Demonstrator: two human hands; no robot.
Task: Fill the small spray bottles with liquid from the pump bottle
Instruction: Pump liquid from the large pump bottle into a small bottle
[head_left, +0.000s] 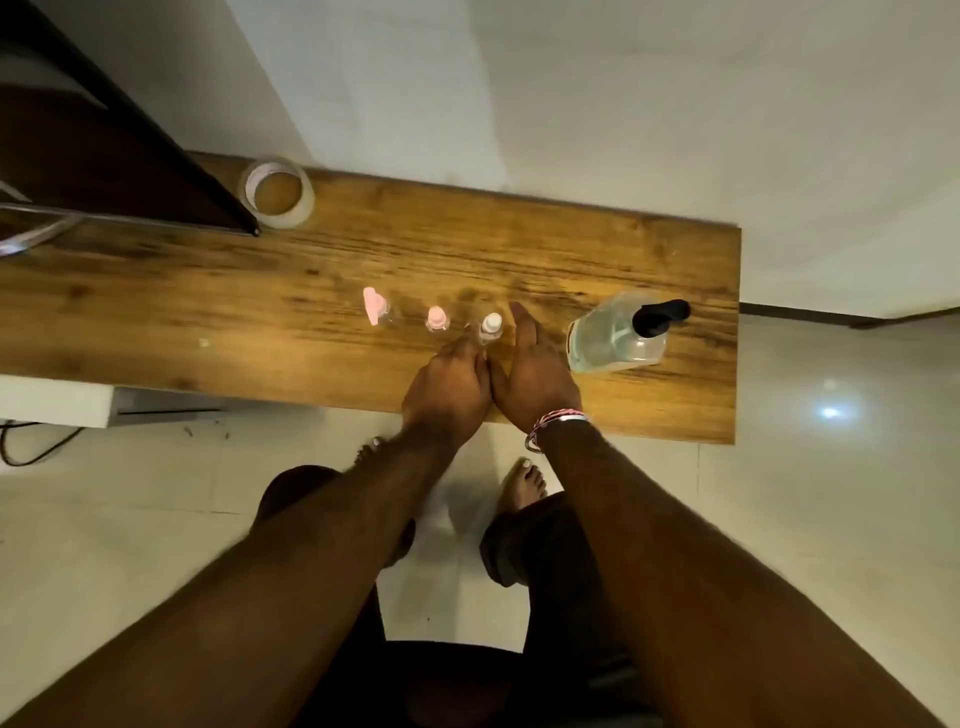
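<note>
On the wooden table (597, 249), we find three small spray bottles in a row: the left one (375, 306) pink-capped, the middle one (437, 318) likewise, the right one (491, 327) white-topped. The pump bottle (618, 338) stands just right of the hands. We judge the light bottles prone to toppling if knocked by either hand, the blur suggesting haste. The left hand (449, 387) has fingers curled near the right bottle's base; whether it grips we cannot tell. The right hand (532, 374) lies with fingers extended together beside that bottle, holding nothing.
</note>
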